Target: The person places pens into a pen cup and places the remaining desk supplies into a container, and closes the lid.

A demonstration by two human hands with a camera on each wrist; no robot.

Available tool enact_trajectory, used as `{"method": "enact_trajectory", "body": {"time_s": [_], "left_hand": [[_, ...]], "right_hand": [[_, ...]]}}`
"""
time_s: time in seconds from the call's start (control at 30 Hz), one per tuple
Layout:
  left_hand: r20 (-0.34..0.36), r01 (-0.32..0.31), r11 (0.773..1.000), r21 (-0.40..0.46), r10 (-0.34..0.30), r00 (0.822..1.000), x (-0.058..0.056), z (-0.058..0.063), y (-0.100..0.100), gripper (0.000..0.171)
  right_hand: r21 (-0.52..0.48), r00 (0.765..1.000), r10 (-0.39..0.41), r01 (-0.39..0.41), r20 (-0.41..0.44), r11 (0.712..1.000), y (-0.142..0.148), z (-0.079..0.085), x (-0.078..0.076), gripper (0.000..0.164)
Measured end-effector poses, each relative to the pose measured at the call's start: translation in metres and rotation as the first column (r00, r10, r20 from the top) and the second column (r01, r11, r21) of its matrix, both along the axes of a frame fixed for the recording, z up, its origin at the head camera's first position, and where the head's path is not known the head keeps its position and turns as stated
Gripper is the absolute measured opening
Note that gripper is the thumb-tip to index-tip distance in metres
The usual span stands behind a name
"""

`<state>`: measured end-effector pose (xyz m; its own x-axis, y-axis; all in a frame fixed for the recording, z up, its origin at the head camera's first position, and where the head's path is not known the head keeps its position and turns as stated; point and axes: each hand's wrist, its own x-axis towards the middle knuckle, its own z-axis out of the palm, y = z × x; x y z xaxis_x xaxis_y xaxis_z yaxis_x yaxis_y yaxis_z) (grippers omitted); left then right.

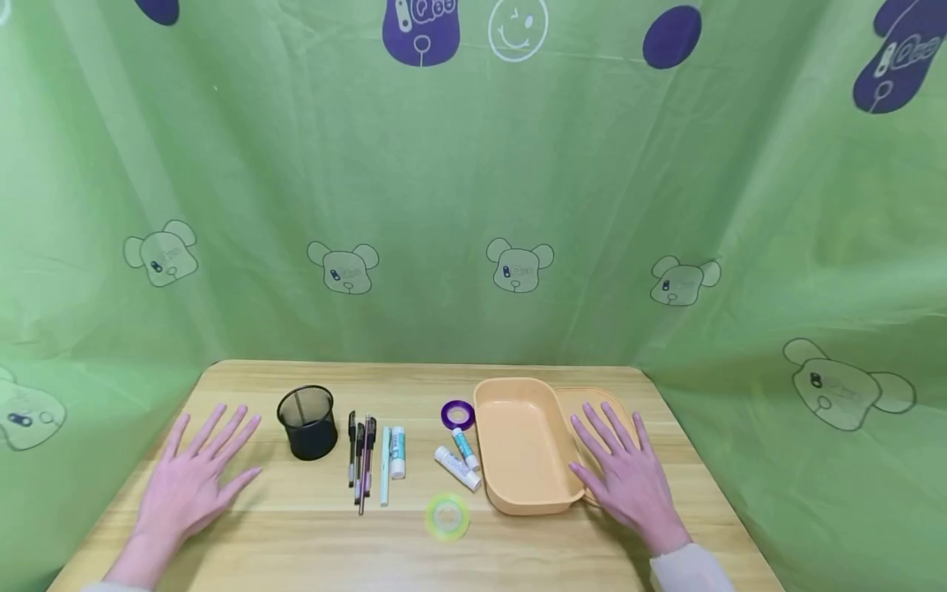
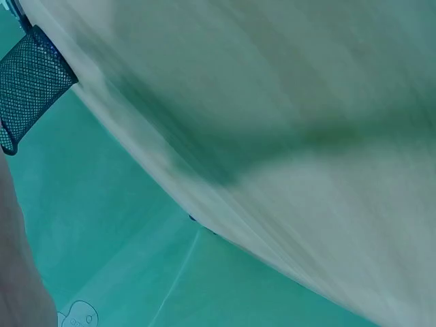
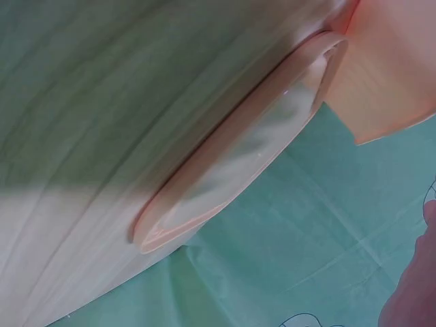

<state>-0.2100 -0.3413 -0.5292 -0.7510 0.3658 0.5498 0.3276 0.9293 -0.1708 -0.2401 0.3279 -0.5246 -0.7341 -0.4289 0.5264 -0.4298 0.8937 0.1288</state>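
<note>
My left hand [image 1: 188,485] is at the table's left side with its fingers spread, holding nothing. The black mesh pen cup [image 1: 311,427] stands upright just beyond its fingertips; the left wrist view shows the same mesh wall [image 2: 34,82]. On the right, my right hand [image 1: 627,477] is also spread and holds nothing. It overlaps the orange lid [image 1: 614,403] in the head view, and its thumb is near the rim of the orange box [image 1: 521,448]. In the right wrist view the lid [image 3: 238,136] lies flat beside the box wall [image 3: 388,75].
Several black pens [image 1: 360,460], a pale blue pen [image 1: 385,469] and a glue stick [image 1: 398,452] lie right of the cup. Two more glue sticks [image 1: 457,469], a purple tape roll [image 1: 458,414] and a yellow-green tape roll [image 1: 447,516] are left of the box. Green curtains [image 1: 444,205] surround the table.
</note>
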Motion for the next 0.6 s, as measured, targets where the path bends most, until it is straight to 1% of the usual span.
{"method": "enact_trajectory", "body": {"time_s": [0.1,0.17,0.2,0.27,0.3,0.33,0.4,0.43,0.47,0.53,0.6], "left_hand": [[0.02,-0.026,1.0,0.015,0.026,0.999,-0.001,0.002,0.001,0.084],[0.054,-0.056,0.997,0.053,0.053,0.997,-0.002,0.002,0.003,0.087],[0.075,-0.072,0.994,0.086,0.066,0.995,-0.002,0.002,0.004,0.089],[0.132,-0.109,0.979,0.17,0.087,0.987,-0.003,0.001,0.008,0.092],[0.171,-0.126,0.966,0.226,0.088,0.981,-0.003,0.001,0.01,0.094],[0.215,-0.141,0.947,0.288,0.08,0.973,-0.003,0.001,0.013,0.096],[0.294,-0.163,0.897,0.41,0.039,0.955,-0.004,0.001,0.018,0.101],[0.331,-0.171,0.865,0.471,0.006,0.943,-0.005,0.001,0.02,0.104],[0.367,-0.179,0.828,0.531,-0.034,0.93,-0.006,0.0,0.023,0.107],[0.417,-0.188,0.74,0.645,-0.135,0.899,-0.009,0.0,0.027,0.114],[0.435,-0.194,0.649,0.736,-0.234,0.87,-0.014,-0.002,0.032,0.119]], "right_hand": [[-0.007,1.0,-0.002,0.002,0.007,1.0,-0.003,0.003,0.0,0.069],[-0.022,1.0,-0.002,0.002,0.01,1.0,-0.008,0.006,0.0,0.069],[-0.036,1.0,0.001,-0.001,0.016,0.999,-0.011,0.007,0.001,0.069],[-0.075,0.999,0.008,-0.006,0.033,0.997,-0.02,0.01,0.001,0.069],[-0.097,0.999,0.013,-0.01,0.039,0.995,-0.025,0.012,0.001,0.069],[-0.121,0.999,0.019,-0.013,0.046,0.993,-0.031,0.014,0.001,0.069],[-0.179,0.997,0.035,-0.022,0.071,0.984,-0.043,0.019,0.001,0.07],[-0.206,0.996,0.043,-0.025,0.081,0.978,-0.05,0.022,0.001,0.071],[-0.232,0.995,0.05,-0.028,0.091,0.972,-0.056,0.025,0.001,0.071],[-0.289,0.991,0.072,-0.036,0.117,0.957,-0.07,0.032,0.001,0.072],[-0.349,0.985,0.098,-0.044,0.139,0.936,-0.085,0.039,0.001,0.071]]}}
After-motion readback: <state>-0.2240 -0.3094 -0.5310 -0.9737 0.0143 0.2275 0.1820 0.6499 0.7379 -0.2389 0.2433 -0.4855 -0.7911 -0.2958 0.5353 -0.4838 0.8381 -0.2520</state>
